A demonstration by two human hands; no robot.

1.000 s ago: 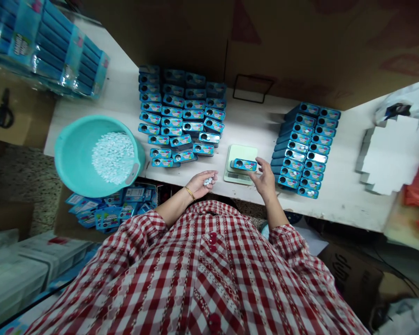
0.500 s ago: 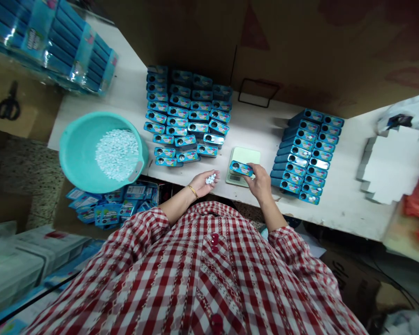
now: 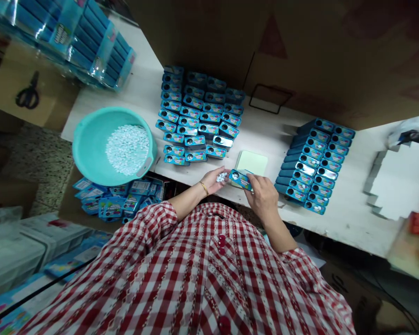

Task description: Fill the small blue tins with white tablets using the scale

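Observation:
Small white candies [image 3: 222, 177] lie in a little heap in the cupped fingers of my left hand [image 3: 211, 182]. My right hand [image 3: 263, 194] grips a blue candy tin [image 3: 240, 179] at its right end. The tin's round opening faces up, with white showing in it, close beside the left fingertips. Behind the tin sits a pale green scale [image 3: 253, 159], its front part hidden by tin and hand. To the left, a turquoise basin [image 3: 85, 156] holds a large heap of the same white candies [image 3: 127, 150].
Rows of upright blue tins [image 3: 189, 122] stand left of the scale, and a second block of tins [image 3: 303, 169] right of it. A large cardboard box [image 3: 209, 37] bounds the back. Scissors [image 3: 28, 95] lie far left; white cartons [image 3: 401, 179] are at right.
The tin in my right hand has come off from above the scale toward me, up to my left fingers. The view has shifted, so the whole table appears moved right.

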